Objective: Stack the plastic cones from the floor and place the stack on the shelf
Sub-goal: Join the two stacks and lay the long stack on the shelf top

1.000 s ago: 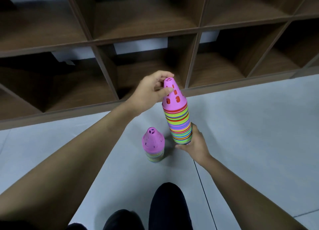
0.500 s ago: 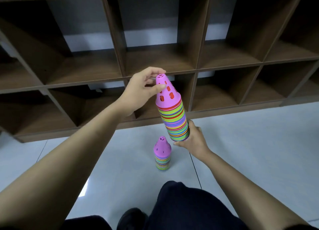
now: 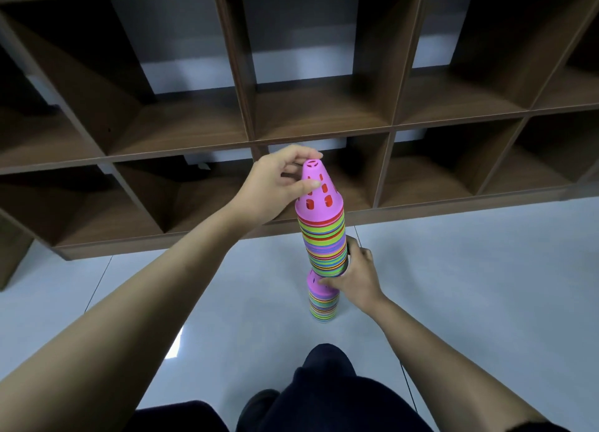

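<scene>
A tall stack of multicoloured plastic cones with a pink cone on top is held off the floor in front of the wooden shelf. My left hand pinches the pink tip. My right hand grips the bottom of the tall stack. Directly below it a shorter stack of cones, also topped with pink, stands on the grey floor; its tip is partly hidden behind my right hand.
The shelf has open, dark brown cubbies in two visible rows. The pale tiled floor stretches to the right and left. My dark-trousered knees are at the bottom of the view.
The tall stack has moved over the short stack, which now sits right under it. The view has tilted up, showing more of the shelf.
</scene>
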